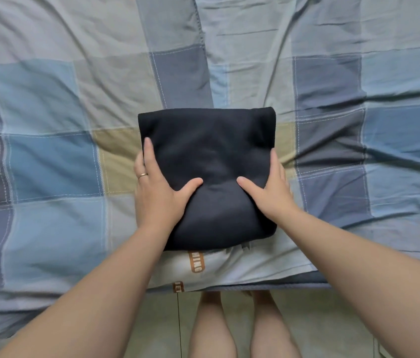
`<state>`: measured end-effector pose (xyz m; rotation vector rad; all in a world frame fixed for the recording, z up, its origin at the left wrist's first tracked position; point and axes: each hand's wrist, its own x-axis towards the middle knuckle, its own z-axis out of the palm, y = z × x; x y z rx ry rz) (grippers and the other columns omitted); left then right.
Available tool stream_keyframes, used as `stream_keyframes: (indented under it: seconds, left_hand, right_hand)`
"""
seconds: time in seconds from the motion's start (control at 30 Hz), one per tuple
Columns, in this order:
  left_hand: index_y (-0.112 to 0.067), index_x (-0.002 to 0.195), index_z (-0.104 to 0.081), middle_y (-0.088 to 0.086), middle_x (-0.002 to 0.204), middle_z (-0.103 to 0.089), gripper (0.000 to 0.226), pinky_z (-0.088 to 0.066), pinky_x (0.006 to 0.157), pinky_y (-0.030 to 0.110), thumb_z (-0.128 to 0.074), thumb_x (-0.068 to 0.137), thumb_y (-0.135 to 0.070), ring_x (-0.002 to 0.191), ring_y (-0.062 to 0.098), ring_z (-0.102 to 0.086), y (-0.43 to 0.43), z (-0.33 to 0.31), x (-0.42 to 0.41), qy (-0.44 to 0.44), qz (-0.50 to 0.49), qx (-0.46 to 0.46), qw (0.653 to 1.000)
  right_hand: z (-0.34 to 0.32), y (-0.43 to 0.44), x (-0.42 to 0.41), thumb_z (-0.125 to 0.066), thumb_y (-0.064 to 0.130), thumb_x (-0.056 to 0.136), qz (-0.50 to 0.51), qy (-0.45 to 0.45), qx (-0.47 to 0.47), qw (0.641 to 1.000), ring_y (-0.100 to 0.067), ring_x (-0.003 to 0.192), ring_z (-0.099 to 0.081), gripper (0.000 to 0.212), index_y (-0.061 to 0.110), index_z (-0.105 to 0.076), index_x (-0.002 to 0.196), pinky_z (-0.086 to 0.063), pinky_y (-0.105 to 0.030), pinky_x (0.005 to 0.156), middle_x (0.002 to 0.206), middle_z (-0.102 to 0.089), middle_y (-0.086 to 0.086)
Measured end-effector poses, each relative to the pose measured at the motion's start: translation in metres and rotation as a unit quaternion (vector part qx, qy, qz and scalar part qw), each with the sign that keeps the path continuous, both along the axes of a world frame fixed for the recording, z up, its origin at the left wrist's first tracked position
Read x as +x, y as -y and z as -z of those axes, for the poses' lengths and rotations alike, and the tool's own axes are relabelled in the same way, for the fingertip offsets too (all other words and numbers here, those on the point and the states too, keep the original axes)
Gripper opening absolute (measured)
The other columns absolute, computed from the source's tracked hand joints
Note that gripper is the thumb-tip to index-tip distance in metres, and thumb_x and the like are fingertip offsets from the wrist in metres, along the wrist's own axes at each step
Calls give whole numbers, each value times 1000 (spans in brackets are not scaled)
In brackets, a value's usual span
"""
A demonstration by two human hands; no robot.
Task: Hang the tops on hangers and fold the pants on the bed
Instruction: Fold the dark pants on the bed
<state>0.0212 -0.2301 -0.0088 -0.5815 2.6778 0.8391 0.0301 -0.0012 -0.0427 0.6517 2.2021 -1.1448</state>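
Left hand (157, 195) on pants (208, 151); "MING" label (195, 262)

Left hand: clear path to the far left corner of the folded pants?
Probably yes. The left hand rests on the left edge of the folded pants, its fingers pointing toward that corner, with only bed cover beside it.

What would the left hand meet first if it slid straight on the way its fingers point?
The left hand touches the folded pants; straight on, more of their left edge, then likely only checked bedcover.
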Motion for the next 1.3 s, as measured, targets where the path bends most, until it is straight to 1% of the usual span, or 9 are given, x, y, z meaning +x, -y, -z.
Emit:
stream_keyframes:
  seconds: [0.17,0.3,0.4,0.53,0.67,0.8,1.0,1.13,1.3]
  left_hand:
    - [-40,134,-37,-21,123,-58,99,-47,95,36,-79,52,-75,119,18,-60,9,-7,-18,123,-124,93,980]
    - [-26,130,-58,-14,122,-66,86,-52,101,40,-87,57,-62,112,13,-65,15,-17,-24,191,-133,177,956]
    - [-24,121,-67,-11,111,-73,67,-57,84,30,-92,64,-47,98,10,-71,12,-37,-17,236,-153,246,927]
    - [-16,117,-69,2,105,-77,67,-60,83,36,-92,63,-49,90,22,-76,9,-78,-7,412,-168,292,846]
    - [-13,116,-70,6,100,-79,57,-60,64,29,-87,73,-46,87,23,-77,4,-138,6,468,-149,329,806]
    - [-16,115,-68,3,98,-79,54,-59,59,27,-86,74,-47,86,22,-77,-2,-202,16,448,-109,344,818]
    - [-29,110,-65,-13,96,-78,46,-59,70,27,-87,73,-48,90,12,-76,-19,-297,14,359,35,361,860]
    - [-28,116,-69,-13,109,-76,58,-57,89,34,-88,66,-52,100,9,-73,-44,-351,0,278,164,360,876]
    - [-38,110,-67,-24,104,-74,54,-55,78,21,-89,63,-54,95,-1,-71,-88,-410,-6,225,289,374,852]
  right_hand:
    - [-11,-20,-13,-82,39,80,187,100,-199,957,-10,111,-66,63,20,-57,135,-53,-29,94,129,-67,2]
    - [-31,-34,-23,-82,38,79,172,159,-247,940,-14,103,-72,49,20,-69,123,-55,-32,91,114,-75,5]
    - [-59,-46,-27,-78,37,78,170,279,-289,900,-19,93,-75,44,15,-71,116,-58,-28,74,109,-77,-4]
    - [-106,-66,-11,-84,37,60,185,370,-277,867,-26,88,-76,51,13,-76,104,-59,-34,81,108,-77,-9]
    - [-172,-72,27,-83,31,63,258,345,-274,860,-27,95,-73,53,12,-75,112,-52,-40,99,112,-75,-9]
    - [-244,-69,69,-79,27,66,340,299,-316,834,-26,91,-74,47,9,-74,109,-59,-35,84,110,-75,-11]
    - [-348,-66,124,-78,28,65,409,221,-338,818,-27,95,-72,46,9,-76,107,-52,-39,95,115,-73,-14]
    - [-411,-60,158,-74,29,70,469,142,-340,803,-26,90,-74,32,11,-81,95,-57,-34,82,109,-75,-12]
    - [-474,-57,198,-66,17,81,545,-2,-313,778,-27,94,-72,40,7,-69,120,-57,-34,80,113,-74,-14]
